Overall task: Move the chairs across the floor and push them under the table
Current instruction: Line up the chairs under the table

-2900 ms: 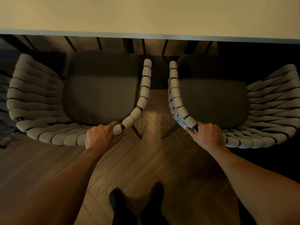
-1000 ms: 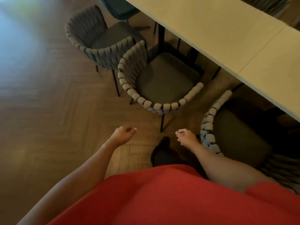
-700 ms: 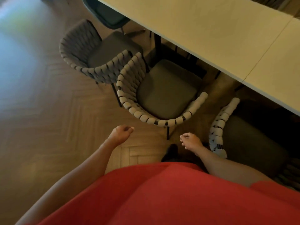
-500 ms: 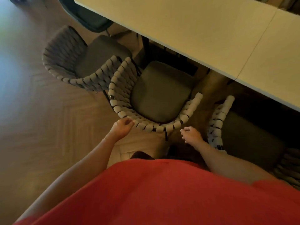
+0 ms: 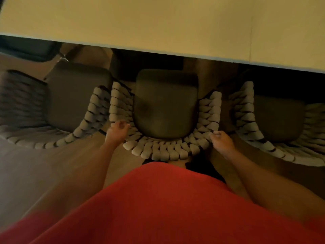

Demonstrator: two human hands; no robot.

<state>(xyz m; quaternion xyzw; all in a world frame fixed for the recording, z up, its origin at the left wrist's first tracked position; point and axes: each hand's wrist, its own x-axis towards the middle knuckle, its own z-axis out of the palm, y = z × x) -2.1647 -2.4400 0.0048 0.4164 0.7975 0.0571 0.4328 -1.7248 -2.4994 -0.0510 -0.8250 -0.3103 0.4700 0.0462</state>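
head | left hand, right hand | gripping middle chair backrest

A plain red fabric top covers the torso, the left forearm and right forearm are bare, and dark footwear or trousers show past its hem.

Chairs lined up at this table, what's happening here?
A person in a red top stands behind the middle chair, facing the table. The left hand grips the woven backrest at its left rear, and the right hand grips it at the right rear. The whole seat shows in front of the table edge, so this chair is not yet pushed under. The left chair and the right chair stand close beside it.
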